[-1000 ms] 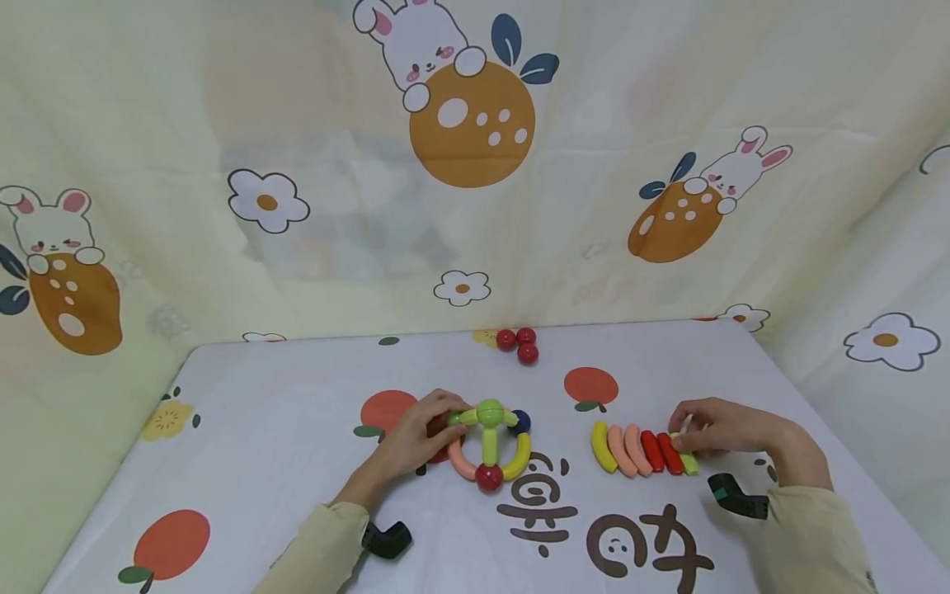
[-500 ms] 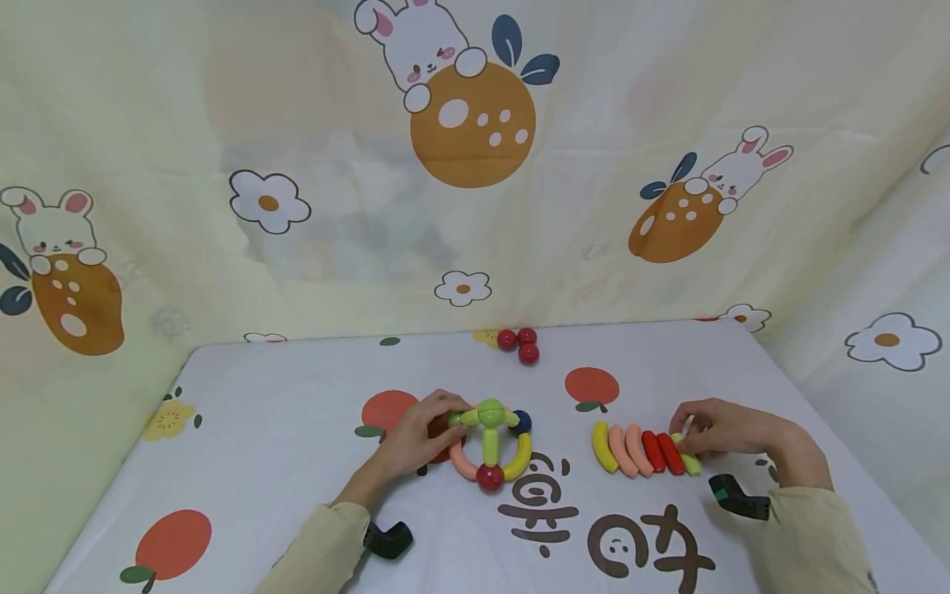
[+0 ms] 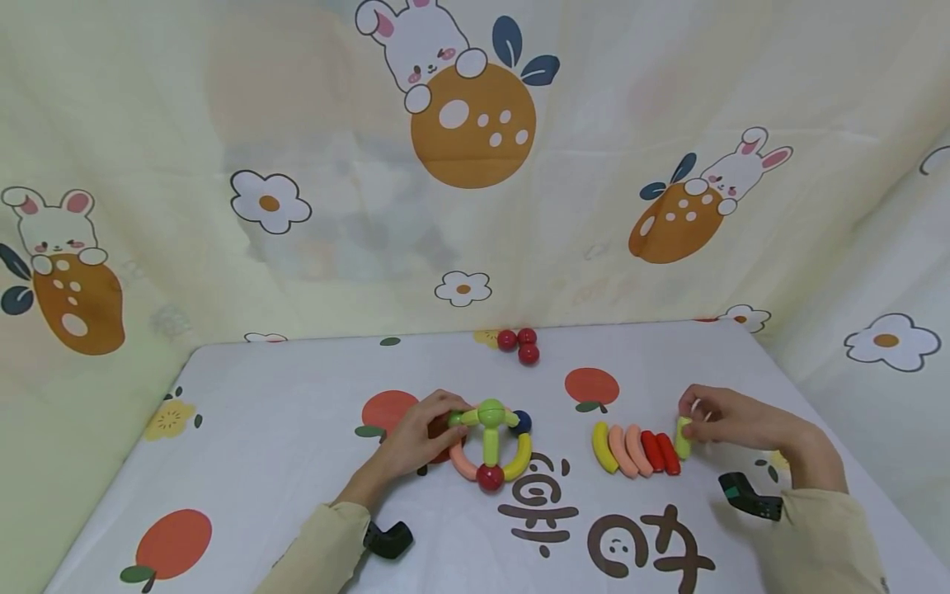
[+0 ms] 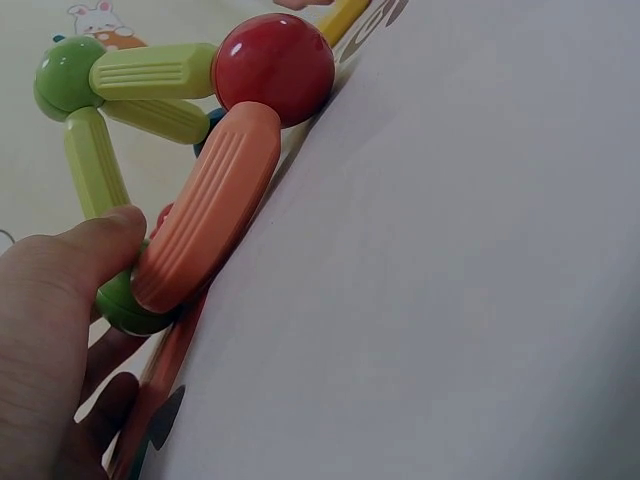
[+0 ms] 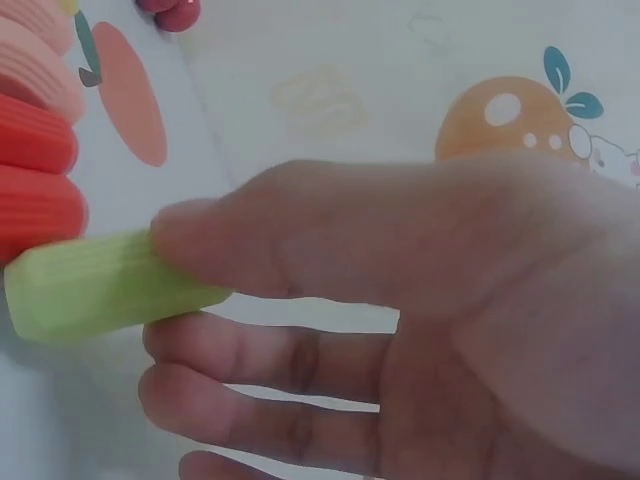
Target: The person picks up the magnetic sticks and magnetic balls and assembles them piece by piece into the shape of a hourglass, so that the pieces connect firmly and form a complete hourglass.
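— With the right hand (image 3: 731, 421), holding what?
— Pinching a light green stick (image 5: 100, 285) near one end, between thumb and fingers.
— At which place, exactly?
— Just beside the two red sticks (image 3: 652, 452), at the right end of a row with two pink sticks (image 3: 620, 451) and one yellow stick (image 3: 604, 447). Touching the table (image 3: 260, 421) or not? Cannot tell.
— And with the left hand (image 3: 421, 431)?
— Gripping a toy frame (image 3: 491, 447) at its left green ball (image 4: 122, 308), with thumb in front and other fingers partly hidden behind.
— Standing where?
— On the table, to the left of the row, with a dark blue ball (image 3: 523, 421) at the right side.
— And farther back?
— Can count three red balls (image 3: 529, 354), grouped closely near the far edge.
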The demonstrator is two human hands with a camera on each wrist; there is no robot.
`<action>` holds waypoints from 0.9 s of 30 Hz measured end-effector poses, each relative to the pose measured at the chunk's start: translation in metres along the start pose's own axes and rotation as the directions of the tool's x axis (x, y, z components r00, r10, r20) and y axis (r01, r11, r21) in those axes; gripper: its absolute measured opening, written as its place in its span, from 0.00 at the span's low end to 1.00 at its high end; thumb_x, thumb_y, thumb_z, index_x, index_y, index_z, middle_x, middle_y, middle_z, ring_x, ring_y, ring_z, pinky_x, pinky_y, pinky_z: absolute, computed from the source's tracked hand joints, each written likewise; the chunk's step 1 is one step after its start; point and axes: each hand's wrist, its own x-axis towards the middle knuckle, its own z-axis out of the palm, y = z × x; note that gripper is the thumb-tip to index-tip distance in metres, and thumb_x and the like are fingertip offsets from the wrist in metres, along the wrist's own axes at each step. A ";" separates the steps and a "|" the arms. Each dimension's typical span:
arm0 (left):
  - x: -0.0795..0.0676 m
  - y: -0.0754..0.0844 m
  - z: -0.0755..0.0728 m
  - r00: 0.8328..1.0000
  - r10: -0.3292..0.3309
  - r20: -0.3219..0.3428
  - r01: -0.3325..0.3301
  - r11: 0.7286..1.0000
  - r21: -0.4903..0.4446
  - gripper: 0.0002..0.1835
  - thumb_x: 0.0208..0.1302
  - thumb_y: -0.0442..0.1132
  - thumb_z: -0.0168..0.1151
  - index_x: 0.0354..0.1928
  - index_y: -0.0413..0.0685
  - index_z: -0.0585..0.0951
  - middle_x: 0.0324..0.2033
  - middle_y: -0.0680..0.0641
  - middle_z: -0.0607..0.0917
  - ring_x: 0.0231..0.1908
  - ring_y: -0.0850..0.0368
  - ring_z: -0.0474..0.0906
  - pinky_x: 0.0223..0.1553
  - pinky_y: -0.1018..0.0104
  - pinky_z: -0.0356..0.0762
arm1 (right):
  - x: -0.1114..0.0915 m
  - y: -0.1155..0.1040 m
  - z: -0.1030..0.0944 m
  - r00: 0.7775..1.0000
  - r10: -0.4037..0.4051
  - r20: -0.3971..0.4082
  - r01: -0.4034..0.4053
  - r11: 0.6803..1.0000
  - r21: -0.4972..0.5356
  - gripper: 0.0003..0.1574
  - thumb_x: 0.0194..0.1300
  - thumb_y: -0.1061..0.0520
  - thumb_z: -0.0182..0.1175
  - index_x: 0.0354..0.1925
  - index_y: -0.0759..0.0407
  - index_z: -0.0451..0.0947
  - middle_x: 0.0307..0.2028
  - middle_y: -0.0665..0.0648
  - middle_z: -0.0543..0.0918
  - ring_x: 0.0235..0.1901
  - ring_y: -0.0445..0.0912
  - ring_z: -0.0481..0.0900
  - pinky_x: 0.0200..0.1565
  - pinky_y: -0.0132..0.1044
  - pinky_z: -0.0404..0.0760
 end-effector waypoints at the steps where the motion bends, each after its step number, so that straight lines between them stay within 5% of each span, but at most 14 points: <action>1: 0.000 -0.001 0.000 1.000 -0.001 -0.001 0.001 1.000 0.000 0.16 0.63 0.44 0.62 0.53 0.65 0.77 0.49 0.59 0.77 0.51 0.65 0.72 0.55 0.62 0.74 | -0.001 -0.001 -0.001 1.000 -0.007 -0.009 0.007 1.000 -0.002 0.20 0.62 0.51 0.61 0.46 0.60 0.67 0.36 0.56 0.76 0.37 0.47 0.73 0.36 0.37 0.77; 9: -0.001 -0.002 0.000 1.000 0.000 -0.008 0.000 1.000 -0.001 0.16 0.63 0.45 0.62 0.52 0.67 0.77 0.49 0.60 0.77 0.50 0.65 0.73 0.54 0.63 0.75 | -0.007 -0.014 -0.006 0.975 -0.109 -0.193 0.107 0.994 -0.018 0.19 0.64 0.51 0.60 0.47 0.60 0.66 0.40 0.56 0.77 0.38 0.40 0.77 0.38 0.33 0.78; 14: -0.001 -0.004 0.001 1.000 0.007 -0.010 -0.007 1.000 -0.001 0.16 0.63 0.45 0.62 0.53 0.66 0.77 0.49 0.59 0.77 0.50 0.65 0.73 0.54 0.63 0.75 | 0.000 -0.026 -0.002 0.933 -0.173 -0.315 0.157 0.985 -0.075 0.18 0.64 0.50 0.60 0.48 0.56 0.68 0.42 0.55 0.77 0.40 0.38 0.76 0.40 0.27 0.78; 20: -0.002 -0.005 0.000 1.000 0.008 -0.016 -0.008 1.000 -0.002 0.16 0.63 0.45 0.62 0.53 0.66 0.77 0.49 0.59 0.77 0.50 0.65 0.73 0.54 0.63 0.75 | 0.012 -0.041 0.006 0.881 -0.196 -0.430 0.154 0.979 -0.131 0.20 0.64 0.47 0.60 0.49 0.54 0.68 0.44 0.54 0.78 0.45 0.48 0.77 0.42 0.25 0.75; 27: 0.000 -0.004 -0.001 1.000 0.021 -0.008 -0.021 1.000 0.018 0.16 0.63 0.45 0.61 0.53 0.64 0.77 0.50 0.59 0.77 0.50 0.65 0.73 0.55 0.63 0.74 | 0.024 -0.056 0.021 0.811 -0.246 -0.531 0.241 0.967 -0.079 0.19 0.64 0.50 0.60 0.49 0.54 0.68 0.42 0.52 0.77 0.41 0.30 0.74 0.42 0.20 0.74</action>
